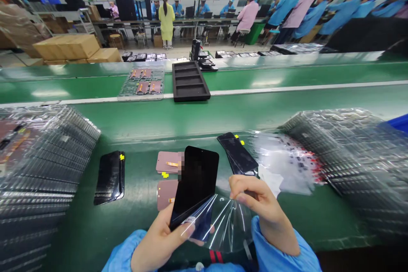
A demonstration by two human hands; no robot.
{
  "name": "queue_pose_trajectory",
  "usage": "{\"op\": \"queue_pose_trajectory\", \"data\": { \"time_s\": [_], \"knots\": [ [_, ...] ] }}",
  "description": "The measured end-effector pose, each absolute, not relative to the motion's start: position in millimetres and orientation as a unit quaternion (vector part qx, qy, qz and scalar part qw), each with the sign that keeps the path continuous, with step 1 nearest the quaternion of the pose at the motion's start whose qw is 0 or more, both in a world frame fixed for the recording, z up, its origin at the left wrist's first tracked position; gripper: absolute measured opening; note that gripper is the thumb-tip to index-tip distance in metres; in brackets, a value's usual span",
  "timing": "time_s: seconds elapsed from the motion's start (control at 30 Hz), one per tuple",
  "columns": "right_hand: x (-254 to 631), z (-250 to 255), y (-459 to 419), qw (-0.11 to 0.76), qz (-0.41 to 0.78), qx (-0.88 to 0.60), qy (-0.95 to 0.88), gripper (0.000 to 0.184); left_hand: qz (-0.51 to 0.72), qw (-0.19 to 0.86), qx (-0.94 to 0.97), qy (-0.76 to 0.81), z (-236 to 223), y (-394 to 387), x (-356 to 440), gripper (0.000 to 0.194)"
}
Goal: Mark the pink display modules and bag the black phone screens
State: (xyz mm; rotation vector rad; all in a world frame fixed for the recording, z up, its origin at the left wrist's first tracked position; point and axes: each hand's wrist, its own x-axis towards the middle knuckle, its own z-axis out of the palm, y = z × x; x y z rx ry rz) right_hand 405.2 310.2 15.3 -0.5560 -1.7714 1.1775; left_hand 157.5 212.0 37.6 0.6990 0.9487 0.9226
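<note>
At the far left of the frame rises a stack of clear plastic trays [41, 170], and just right of it a black glass phone screen [109, 177] lies on the green conveyor belt [204, 119]. At lower centre, the left hand [157, 238] clamps a black rectangular phone panel [195, 182], its fingers wrapped around the lower end, the long axis near upright and leaning right. Pink-backed sheets [167, 162] lie beyond it. Clear plastic film [225, 225] spreads from the panel's lower end to the right hand [258, 204], whose thumb and forefinger press together on it, the panel just left of those fingertips. Farther right, crumpled clear bags [283, 161] lie beside a second stack of trays [344, 157].
</note>
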Motion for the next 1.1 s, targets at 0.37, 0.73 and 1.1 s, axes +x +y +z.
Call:
{"op": "queue_pose_trajectory", "data": {
  "time_s": [0.37, 0.73, 1.1],
  "knots": [
    [405.3, 12.4, 309.9, 0.451, 0.484, -0.231, -0.714, 0.020, 0.398, 0.757, 0.362, 0.369, 31.7, 215.4, 154.2, 0.040],
    [395.3, 26.4, 299.1, 0.469, 0.462, -0.234, -0.715, 0.022, 0.425, 0.776, 0.304, 0.352, 29.3, 216.2, 157.1, 0.044],
    [355.2, 86.8, 297.8, 0.417, 0.516, -0.298, -0.687, 0.031, 0.369, 0.757, 0.289, 0.455, 31.1, 223.1, 170.6, 0.047]
  ]
}}
